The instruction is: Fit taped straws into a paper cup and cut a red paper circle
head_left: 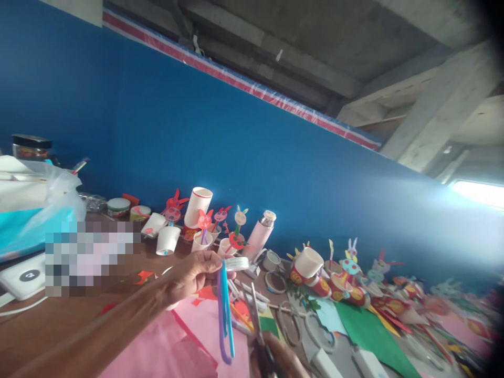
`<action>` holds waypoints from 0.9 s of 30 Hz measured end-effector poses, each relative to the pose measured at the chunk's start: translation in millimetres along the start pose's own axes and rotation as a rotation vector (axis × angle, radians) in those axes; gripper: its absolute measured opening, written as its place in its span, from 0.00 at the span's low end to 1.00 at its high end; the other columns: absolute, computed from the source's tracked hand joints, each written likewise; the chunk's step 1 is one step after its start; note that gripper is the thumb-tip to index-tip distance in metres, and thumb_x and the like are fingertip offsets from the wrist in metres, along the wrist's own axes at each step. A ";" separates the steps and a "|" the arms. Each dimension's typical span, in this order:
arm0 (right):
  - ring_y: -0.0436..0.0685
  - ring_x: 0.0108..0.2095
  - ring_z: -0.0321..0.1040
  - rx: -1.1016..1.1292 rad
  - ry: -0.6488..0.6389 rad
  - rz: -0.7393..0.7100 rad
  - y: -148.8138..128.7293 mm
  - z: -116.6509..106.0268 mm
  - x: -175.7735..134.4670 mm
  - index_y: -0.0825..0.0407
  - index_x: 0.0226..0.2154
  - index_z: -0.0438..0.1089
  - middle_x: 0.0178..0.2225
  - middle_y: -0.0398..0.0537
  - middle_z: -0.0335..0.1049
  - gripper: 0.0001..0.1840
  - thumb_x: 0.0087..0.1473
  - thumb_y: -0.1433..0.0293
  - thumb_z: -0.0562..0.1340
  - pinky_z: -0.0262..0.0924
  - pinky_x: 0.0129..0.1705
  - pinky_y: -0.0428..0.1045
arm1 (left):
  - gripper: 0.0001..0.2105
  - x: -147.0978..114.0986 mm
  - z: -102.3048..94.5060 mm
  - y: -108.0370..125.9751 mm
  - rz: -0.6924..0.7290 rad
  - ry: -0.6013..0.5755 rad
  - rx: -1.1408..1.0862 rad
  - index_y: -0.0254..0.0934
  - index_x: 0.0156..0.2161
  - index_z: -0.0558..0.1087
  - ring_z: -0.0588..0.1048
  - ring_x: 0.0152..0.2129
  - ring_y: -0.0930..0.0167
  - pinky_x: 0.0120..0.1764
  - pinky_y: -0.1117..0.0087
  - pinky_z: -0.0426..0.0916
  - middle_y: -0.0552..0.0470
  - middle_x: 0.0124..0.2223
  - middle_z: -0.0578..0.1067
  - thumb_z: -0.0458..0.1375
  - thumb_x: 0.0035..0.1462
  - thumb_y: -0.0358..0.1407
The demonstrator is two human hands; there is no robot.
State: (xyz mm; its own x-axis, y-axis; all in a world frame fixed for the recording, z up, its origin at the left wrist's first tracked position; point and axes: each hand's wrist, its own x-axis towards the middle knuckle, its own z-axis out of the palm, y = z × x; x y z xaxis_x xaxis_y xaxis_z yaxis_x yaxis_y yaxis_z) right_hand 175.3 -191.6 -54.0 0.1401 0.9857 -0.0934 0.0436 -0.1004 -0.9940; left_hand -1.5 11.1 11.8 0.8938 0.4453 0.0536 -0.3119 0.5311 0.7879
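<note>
My left hand [199, 274] is closed in a pinch in the middle of the view. Held in it are a white roll of tape [239, 263] and two thin, straw-like strips, one purple [221, 328] and one blue [226, 307]. Both strips are bent and hang down over the pink paper [157, 344]. At the bottom edge, my right hand [285, 359] is closed around a pair of scissors [256, 320], blurred, with the blades apart and pointing up. The blades are just right of the hanging strips. Part of the right hand lies outside the view.
Paper cups [168, 240] and cut-paper animal figures stand along the blue wall [220, 131], beside a pink thermos [259, 235]. Green paper [374, 336], loose tape rolls [289, 321] and more figures crowd the right. A plastic bag [59, 194] and white device [25, 275] are at left.
</note>
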 end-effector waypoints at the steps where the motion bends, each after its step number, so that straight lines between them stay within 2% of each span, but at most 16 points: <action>1: 0.50 0.21 0.60 0.006 -0.020 0.006 0.2 3.6 3.7 0.48 0.33 0.71 0.20 0.42 0.62 0.30 0.36 0.42 0.64 0.57 0.27 0.48 | 0.08 0.2 -0.6 -0.3 0.001 0.000 -0.002 0.32 0.25 0.70 0.78 0.38 0.61 0.43 0.63 0.69 0.46 0.37 0.79 0.65 0.48 0.32; 5: 0.45 0.18 0.51 0.025 -0.131 0.004 -0.7 10.5 12.9 0.52 0.36 0.70 0.18 0.37 0.56 0.36 0.31 0.42 0.66 0.49 0.23 0.43 | 0.09 0.0 -0.1 -0.1 0.002 0.028 -0.012 0.32 0.24 0.70 0.78 0.37 0.62 0.43 0.64 0.68 0.48 0.37 0.79 0.65 0.47 0.32; 7: 0.45 0.19 0.49 0.022 -0.153 -0.033 -2.4 13.4 14.2 0.52 0.37 0.69 0.17 0.37 0.55 0.39 0.31 0.40 0.65 0.47 0.22 0.42 | 0.09 -1.3 2.3 0.4 0.013 0.029 -0.011 0.32 0.24 0.70 0.78 0.37 0.62 0.43 0.65 0.68 0.49 0.35 0.79 0.65 0.47 0.33; 11: 0.47 0.21 0.54 0.007 -0.089 -0.119 -10.0 21.8 14.4 0.53 0.39 0.69 0.21 0.40 0.58 0.36 0.37 0.42 0.63 0.50 0.24 0.44 | 0.10 -3.7 7.2 0.6 0.032 0.035 -0.004 0.32 0.23 0.70 0.77 0.37 0.62 0.41 0.65 0.68 0.48 0.37 0.78 0.65 0.48 0.33; 13: 0.47 0.21 0.55 0.009 -0.097 -0.146 -16.0 25.7 14.9 0.53 0.42 0.68 0.21 0.41 0.60 0.36 0.39 0.43 0.64 0.53 0.25 0.45 | 0.09 -3.4 7.7 0.1 0.028 0.040 0.000 0.31 0.23 0.70 0.77 0.35 0.63 0.40 0.66 0.68 0.47 0.41 0.78 0.65 0.48 0.33; 17: 0.47 0.20 0.55 -0.012 -0.100 -0.185 -24.7 29.4 17.1 0.52 0.43 0.67 0.22 0.41 0.60 0.35 0.39 0.44 0.63 0.55 0.24 0.45 | 0.11 -0.7 5.0 -2.1 0.014 0.043 0.004 0.31 0.23 0.70 0.78 0.34 0.63 0.39 0.66 0.68 0.46 0.42 0.77 0.67 0.45 0.34; 23: 0.47 0.20 0.57 -0.043 -0.049 -0.192 -18.2 31.5 21.6 0.55 0.41 0.68 0.23 0.40 0.58 0.35 0.40 0.44 0.63 0.56 0.24 0.44 | 0.10 3.7 -2.0 -7.8 0.015 0.044 0.019 0.32 0.24 0.70 0.77 0.35 0.63 0.41 0.64 0.68 0.46 0.44 0.76 0.67 0.45 0.34; 27: 0.46 0.19 0.55 -0.030 -0.011 -0.217 -16.5 35.7 24.1 0.57 0.40 0.68 0.21 0.39 0.57 0.35 0.39 0.45 0.64 0.56 0.21 0.44 | 0.11 5.4 -3.8 -9.8 0.009 0.027 0.028 0.31 0.23 0.70 0.77 0.35 0.61 0.42 0.62 0.68 0.45 0.46 0.75 0.68 0.44 0.35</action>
State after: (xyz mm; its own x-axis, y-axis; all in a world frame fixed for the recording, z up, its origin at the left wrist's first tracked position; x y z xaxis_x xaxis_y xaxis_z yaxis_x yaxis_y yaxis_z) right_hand 142.6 -161.3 -41.8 0.1131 0.9860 0.1223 0.1006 0.1110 -0.9887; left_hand 5.1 11.0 2.1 0.8819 0.4694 0.0446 -0.3105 0.5069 0.8041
